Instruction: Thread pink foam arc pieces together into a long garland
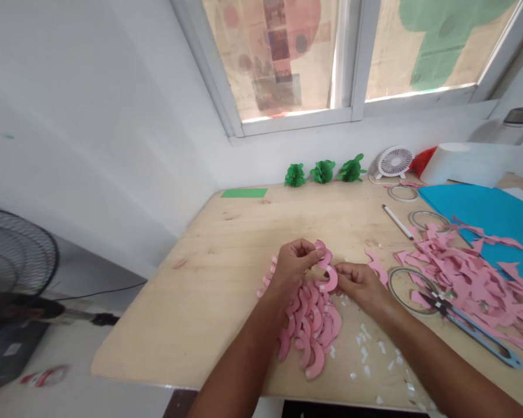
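We've got a plain white wall [113, 116] down the L side & at the back. Set in it: a white-framed window [357, 58] w/ 2 panes in view, both covered in tan paper; a green shape shows on the R pane, pinkish ones on the L. Below that, our pale wooden table [200, 290], grain & knots showing. Off its L edge, a black wire-cage fan [17, 249], partly out of frame.

R side of the table: flat bright-blue sheets [483, 206], w/ a loose heap of pink paper scraps [470, 273] partly over them. Near our forearms, a pile of curved pink paper strips [314, 325]. Against the wall, a small round white fan [394, 161]. Just R of our R forearm, a blue-handled cutter w/ dark blades [470, 329].

Our left hand [296, 261] is closed, thumb & fingers pinching the upper part of a wavy pink paper strip [331, 284], held at the pile's far end. Our right hand [361, 281] has its fingers curled, tips at that strip's R edge; can't tell if they grip it.

Far L, a flat green paper rectangle [244, 193]; R of it, 3 layered green paper shapes [322, 172] in a row. Near the scraps, a white pen w/ dark tip [397, 222]. Smallest: tiny white bits [364, 351], scattered R of the pile.
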{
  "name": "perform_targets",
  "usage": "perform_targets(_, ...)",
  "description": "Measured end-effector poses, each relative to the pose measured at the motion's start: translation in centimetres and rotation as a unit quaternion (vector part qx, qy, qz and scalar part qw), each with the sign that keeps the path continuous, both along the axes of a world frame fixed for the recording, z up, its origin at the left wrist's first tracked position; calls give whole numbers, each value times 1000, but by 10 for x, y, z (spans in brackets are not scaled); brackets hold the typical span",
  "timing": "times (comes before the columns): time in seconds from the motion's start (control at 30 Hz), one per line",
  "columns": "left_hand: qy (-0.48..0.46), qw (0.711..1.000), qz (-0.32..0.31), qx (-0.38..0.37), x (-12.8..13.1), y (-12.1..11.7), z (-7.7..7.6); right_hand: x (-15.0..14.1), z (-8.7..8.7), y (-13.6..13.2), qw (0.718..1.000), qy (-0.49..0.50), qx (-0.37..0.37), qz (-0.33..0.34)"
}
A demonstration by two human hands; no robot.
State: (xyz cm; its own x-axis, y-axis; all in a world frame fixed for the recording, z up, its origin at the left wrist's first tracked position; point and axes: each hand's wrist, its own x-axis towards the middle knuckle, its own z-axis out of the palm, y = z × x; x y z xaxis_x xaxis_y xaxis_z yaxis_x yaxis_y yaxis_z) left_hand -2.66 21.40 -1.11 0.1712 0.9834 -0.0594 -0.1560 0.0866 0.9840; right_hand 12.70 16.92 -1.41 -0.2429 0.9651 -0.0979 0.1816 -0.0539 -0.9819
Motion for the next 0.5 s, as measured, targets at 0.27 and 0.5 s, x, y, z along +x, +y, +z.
perform_targets(0.27,-9,1000,3,-3,1,-2,4,0,0,-1,1000,1,9,4)
perform_targets(0.5,2,1000,18,10,3,-1,5,1,-5,1,1000,3,15,14)
